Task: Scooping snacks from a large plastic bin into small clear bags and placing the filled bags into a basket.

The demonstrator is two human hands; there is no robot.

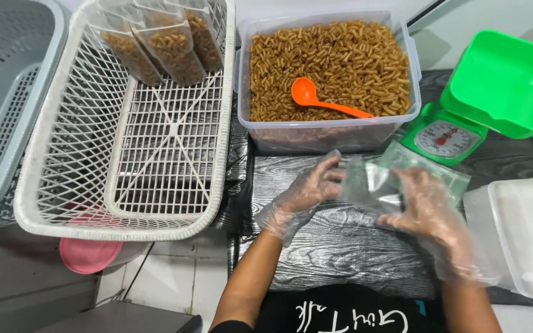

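Head view: both gloved hands' fingers gripping clear bag [371, 188], pasta-filled tub [328, 68] behind.

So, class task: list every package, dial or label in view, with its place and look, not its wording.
Clear plastic bag: flat, empty, held between left hand and right hand.
Filled bags: clear, brown snack inside, leaning in white basket.
Scale dial: round, white, red needle, green scale, right.

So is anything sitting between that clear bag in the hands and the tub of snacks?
Nothing visible does. Both hands, left and right, hold the clear bag just in front of the open tub; only bare dark tabletop lies between. The orange scoop rests inside the tub.
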